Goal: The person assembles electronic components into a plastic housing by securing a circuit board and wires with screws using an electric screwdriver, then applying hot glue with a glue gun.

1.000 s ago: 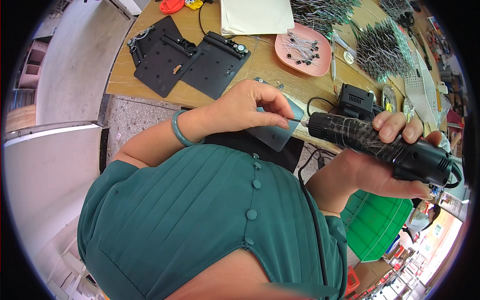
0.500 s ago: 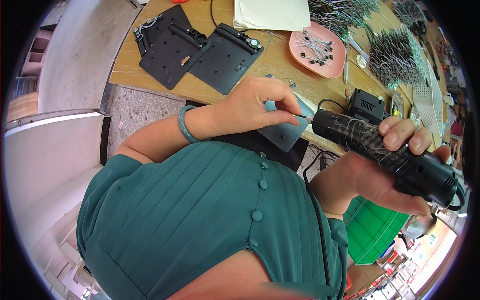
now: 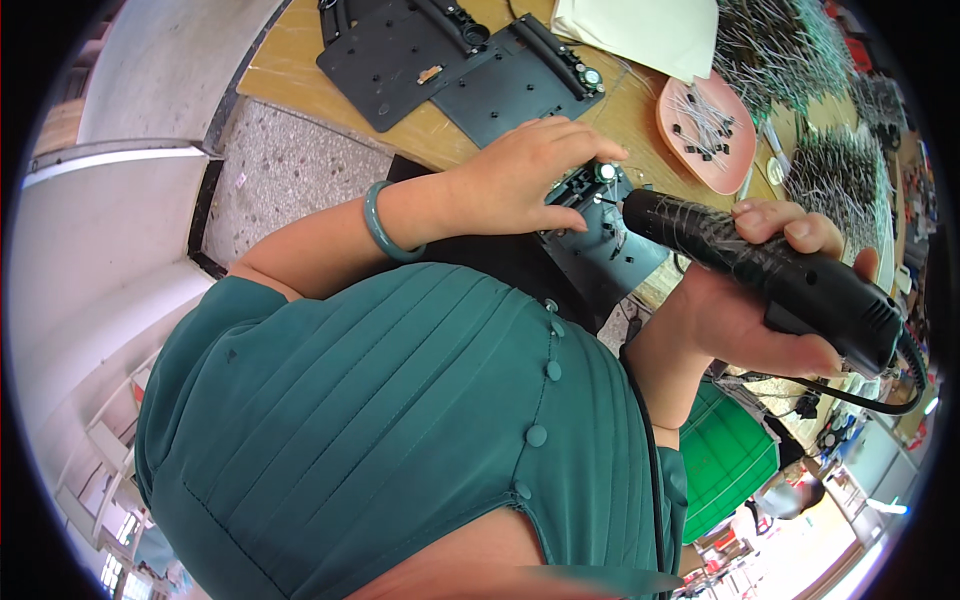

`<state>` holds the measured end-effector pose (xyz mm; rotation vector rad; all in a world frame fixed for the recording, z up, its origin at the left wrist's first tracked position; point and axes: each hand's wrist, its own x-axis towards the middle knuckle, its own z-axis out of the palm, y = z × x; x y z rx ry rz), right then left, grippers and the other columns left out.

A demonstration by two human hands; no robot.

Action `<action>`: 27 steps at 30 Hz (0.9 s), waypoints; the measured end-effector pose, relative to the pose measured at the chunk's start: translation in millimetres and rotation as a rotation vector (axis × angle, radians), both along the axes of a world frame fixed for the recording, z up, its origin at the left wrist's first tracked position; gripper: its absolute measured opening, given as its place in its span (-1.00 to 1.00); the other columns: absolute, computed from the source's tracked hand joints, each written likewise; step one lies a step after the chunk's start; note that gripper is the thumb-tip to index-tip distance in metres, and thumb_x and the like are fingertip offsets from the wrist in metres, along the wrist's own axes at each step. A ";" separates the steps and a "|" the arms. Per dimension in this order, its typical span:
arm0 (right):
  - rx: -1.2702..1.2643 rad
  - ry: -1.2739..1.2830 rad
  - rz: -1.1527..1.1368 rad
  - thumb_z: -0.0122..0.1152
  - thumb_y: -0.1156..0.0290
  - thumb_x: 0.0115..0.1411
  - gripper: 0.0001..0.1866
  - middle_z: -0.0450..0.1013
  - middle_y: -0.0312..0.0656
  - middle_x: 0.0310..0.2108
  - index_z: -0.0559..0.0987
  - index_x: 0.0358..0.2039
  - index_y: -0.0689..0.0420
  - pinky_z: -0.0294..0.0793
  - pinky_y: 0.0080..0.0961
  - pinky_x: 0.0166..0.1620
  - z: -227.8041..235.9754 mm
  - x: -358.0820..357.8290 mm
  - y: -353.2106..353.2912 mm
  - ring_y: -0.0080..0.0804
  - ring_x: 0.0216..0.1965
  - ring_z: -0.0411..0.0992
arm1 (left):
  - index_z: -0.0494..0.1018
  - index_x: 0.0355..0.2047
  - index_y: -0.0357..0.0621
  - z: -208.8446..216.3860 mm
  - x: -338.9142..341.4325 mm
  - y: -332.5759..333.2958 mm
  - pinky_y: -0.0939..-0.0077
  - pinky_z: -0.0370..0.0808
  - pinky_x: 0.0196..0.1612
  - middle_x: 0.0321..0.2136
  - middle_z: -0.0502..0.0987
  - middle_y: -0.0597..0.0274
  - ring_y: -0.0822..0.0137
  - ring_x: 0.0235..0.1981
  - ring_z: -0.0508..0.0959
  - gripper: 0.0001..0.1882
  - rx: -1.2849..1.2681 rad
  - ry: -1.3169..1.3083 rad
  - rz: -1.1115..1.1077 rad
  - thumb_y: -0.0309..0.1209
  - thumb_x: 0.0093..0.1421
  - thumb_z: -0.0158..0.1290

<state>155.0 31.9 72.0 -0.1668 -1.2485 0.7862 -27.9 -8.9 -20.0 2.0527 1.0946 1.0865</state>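
Holding a black, cylindrical electric screwdriver wrapped in clear film (image 3: 760,255), the right hand (image 3: 735,310) appears, in the head view, on the right side of the scene, its fingers closed around the tool's body. The tool's thin bit points left toward a dark, blue-grey flat plate with black fittings (image 3: 615,268). To judge by this pose, the step is bringing the bit onto the fittings at the plate's far end. It should go best with the bit in line with its seat, the plate kept from turning, and the left fingers clear of the tip; a slanted tool would probably slip.

The left hand (image 3: 520,180), below a pale green bangle (image 3: 375,222), reaches in from the left with thumb and forefinger wide apart, one on each side of the fittings. Whether its hidden fingers press on the plate cannot be told.

The plate lies just right of the left hand and left of the screwdriver, at the near edge of the brown wooden table (image 3: 300,85), its body stretching nearer and to the right. A round, silvery part (image 3: 605,172) sits close to the forefinger. Farther off, left of centre, are two black flat plates (image 3: 510,105) with bars on them; a pink, rounded dish (image 3: 740,180) of black-tipped wire-legged parts stands far right.
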 end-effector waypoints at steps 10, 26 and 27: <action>-0.058 -0.001 -0.125 -0.26 -0.39 0.22 -0.08 0.38 0.09 -0.39 0.09 0.19 0.25 0.52 -0.39 -0.54 -7.5 -9.2 6.8 -0.23 -0.64 0.38 | 0.33 0.10 -0.08 -5.5 2.3 0.5 0.29 0.40 0.02 -0.10 0.49 0.24 0.22 -0.15 0.51 -0.24 -0.023 -0.076 0.022 -0.44 -0.17 0.36; -0.098 -0.023 -0.086 -0.26 -0.44 0.18 -0.06 0.36 0.08 -0.38 0.10 0.21 0.19 0.49 -0.37 -0.53 -6.1 -11.3 7.9 -0.23 -0.63 0.36 | 0.33 0.10 -0.09 -7.2 2.0 -0.5 0.28 0.36 0.01 -0.12 0.50 0.24 0.20 -0.12 0.51 -0.24 -0.039 -0.093 0.024 -0.43 -0.17 0.36; -0.100 -0.024 -0.085 -0.26 -0.44 0.18 -0.06 0.36 0.08 -0.38 0.10 0.21 0.19 0.49 -0.37 -0.53 -6.1 -10.7 8.8 -0.23 -0.63 0.36 | 0.32 0.10 -0.09 -7.2 1.7 -0.7 0.27 0.35 0.02 -0.11 0.50 0.23 0.19 -0.10 0.50 -0.24 -0.034 -0.093 0.020 -0.43 -0.16 0.36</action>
